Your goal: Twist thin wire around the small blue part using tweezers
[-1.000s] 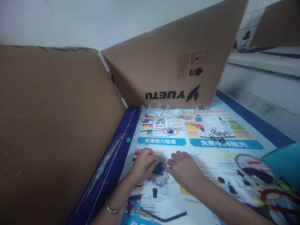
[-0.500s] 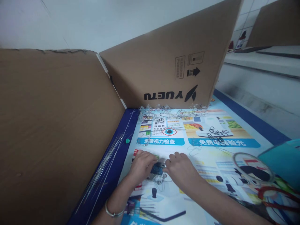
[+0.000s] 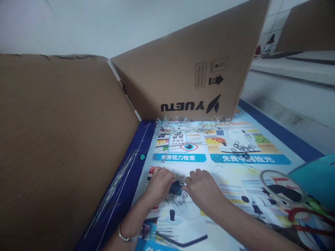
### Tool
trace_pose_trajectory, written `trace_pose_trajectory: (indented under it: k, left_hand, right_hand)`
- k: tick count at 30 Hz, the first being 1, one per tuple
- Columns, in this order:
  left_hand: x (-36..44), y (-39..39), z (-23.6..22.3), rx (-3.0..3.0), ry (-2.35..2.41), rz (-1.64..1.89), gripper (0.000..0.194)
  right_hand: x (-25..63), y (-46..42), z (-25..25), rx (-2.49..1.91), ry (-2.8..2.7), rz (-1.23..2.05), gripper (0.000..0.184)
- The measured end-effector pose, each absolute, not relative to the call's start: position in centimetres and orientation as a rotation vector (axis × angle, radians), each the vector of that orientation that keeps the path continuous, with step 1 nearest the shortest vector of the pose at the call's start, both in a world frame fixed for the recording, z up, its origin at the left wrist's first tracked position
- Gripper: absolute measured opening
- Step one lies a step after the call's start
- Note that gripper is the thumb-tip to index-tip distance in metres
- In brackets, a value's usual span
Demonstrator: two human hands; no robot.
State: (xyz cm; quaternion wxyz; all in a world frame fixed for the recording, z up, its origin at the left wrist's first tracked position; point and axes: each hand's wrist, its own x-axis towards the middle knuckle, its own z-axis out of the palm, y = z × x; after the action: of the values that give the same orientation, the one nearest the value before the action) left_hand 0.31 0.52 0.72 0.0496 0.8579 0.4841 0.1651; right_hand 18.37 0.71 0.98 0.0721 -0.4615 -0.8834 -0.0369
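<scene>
My left hand [image 3: 157, 185] and my right hand [image 3: 202, 188] rest close together on a printed poster mat [image 3: 235, 167]. Between them sits a small dark blue object [image 3: 176, 188]; the fingertips of both hands pinch it from either side. A few thin wire clips [image 3: 180, 200] lie just under and in front of it. A silver bracelet [image 3: 125, 237] circles my left wrist. What the blue object is exactly I cannot make out.
Cardboard walls stand at the left [image 3: 60, 150] and at the back [image 3: 188, 76]. A row of clear small pieces [image 3: 183, 122] lines the back wall. Black rings [image 3: 242, 148] lie mid-right; thin wires [image 3: 117, 188] along the left; a teal box [image 3: 316, 177] and red ring [image 3: 311, 219] at right.
Both hands stay on the small blue object and shift only slightly; the camera view dipped a little after the earliest frame.
</scene>
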Motion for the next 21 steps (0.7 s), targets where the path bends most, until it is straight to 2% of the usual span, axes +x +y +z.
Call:
trace_pose_trajectory:
  k: [21]
  left_hand:
    - [0.2, 0.9, -0.3, 2.71, 1.363, 0.56, 0.014]
  right_hand:
    - [18.2, 0.7, 1.9, -1.358, -2.742, -0.254, 0.016]
